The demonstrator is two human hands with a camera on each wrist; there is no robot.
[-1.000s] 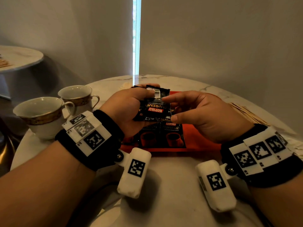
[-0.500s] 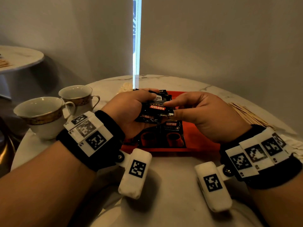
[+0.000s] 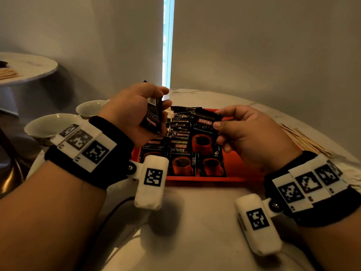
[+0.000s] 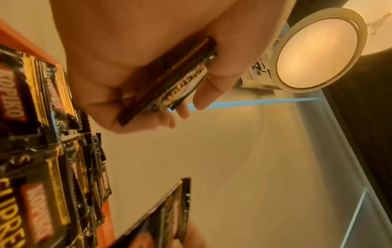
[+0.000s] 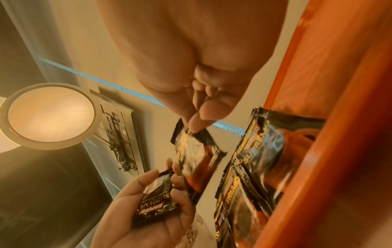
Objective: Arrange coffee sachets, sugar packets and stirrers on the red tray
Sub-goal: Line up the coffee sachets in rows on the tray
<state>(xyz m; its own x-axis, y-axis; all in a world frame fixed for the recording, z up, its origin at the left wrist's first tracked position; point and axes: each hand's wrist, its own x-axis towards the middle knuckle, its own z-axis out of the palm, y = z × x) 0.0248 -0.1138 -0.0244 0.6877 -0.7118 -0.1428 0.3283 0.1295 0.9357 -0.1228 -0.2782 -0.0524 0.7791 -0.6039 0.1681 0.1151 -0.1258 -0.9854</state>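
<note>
A red tray (image 3: 238,169) lies on the round marble table, with several black Kopiko coffee sachets (image 3: 181,161) spread over its left half. My left hand (image 3: 136,112) is raised over the tray's left end and grips a small stack of sachets (image 3: 153,116) edge-on; the left wrist view shows that stack (image 4: 169,80) clamped between thumb and fingers. My right hand (image 3: 244,132) pinches the top corner of a single sachet (image 3: 204,137) that hangs above the tray; in the right wrist view this sachet (image 5: 197,161) dangles from thumb and forefinger. Wooden stirrers (image 3: 304,139) lie right of the tray.
Two gold-banded cups (image 3: 48,126) stand on the table's left side. A second round table (image 3: 25,67) is at far left. A wall rises close behind the table. Bare marble (image 3: 195,222) lies between the tray and me.
The hands have parted: my right hand drew one sachet off the stack and carries it right, over the tray. My left hand lifted and turned the remaining stack on edge.
</note>
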